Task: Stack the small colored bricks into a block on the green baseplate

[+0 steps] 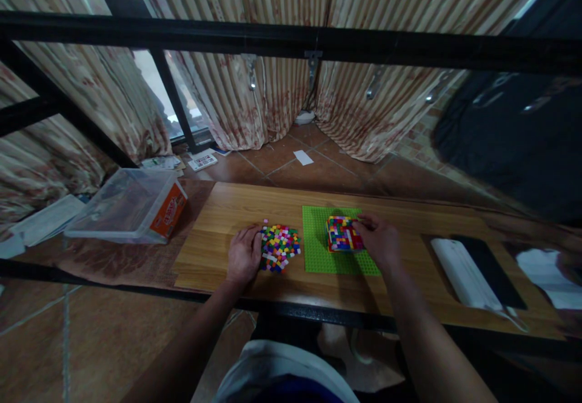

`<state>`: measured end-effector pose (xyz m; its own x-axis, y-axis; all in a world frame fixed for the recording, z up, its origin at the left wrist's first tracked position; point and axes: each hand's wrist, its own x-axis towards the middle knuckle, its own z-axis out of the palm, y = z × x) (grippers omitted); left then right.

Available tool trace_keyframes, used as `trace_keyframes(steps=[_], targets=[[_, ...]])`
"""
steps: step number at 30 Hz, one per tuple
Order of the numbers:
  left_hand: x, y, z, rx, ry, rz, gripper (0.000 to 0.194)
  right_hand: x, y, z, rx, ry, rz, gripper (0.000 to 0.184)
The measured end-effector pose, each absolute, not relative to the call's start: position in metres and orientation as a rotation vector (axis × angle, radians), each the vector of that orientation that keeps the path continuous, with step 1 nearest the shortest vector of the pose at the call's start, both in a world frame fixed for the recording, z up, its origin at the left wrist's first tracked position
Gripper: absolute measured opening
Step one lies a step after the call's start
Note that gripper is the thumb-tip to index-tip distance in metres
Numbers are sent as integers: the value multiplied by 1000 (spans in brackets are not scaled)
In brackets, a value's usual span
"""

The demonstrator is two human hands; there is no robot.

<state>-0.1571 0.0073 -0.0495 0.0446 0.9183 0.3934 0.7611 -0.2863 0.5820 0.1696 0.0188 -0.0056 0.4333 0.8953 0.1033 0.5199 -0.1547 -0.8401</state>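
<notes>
A loose pile of small multicoloured toy bricks (280,247) lies on the wooden board. At the pile's left edge rests my left hand (245,254), open, its fingers stretched out along the bricks. To the right of the pile is a green studded baseplate (314,251). On it stands a block built of many coloured bricks (342,234), with a red border and a mixed top. My right hand (378,240) is at the block's right side, fingers closed near its upper corner. Whatever they pinch is too small to tell.
A clear plastic box (122,206) with an orange label stands beyond the board's left end. On the right lie a white power strip or case (464,276) with a cord and a dark flat object (493,271). A black metal bar (277,38) crosses ahead, before curtains.
</notes>
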Motion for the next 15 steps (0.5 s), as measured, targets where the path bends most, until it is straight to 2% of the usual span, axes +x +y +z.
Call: trace_keyframes(steps=[15], targets=[[-158,7,-50,2132,1735,1056,30,168,28,-6,-1887,-1179,585,29]])
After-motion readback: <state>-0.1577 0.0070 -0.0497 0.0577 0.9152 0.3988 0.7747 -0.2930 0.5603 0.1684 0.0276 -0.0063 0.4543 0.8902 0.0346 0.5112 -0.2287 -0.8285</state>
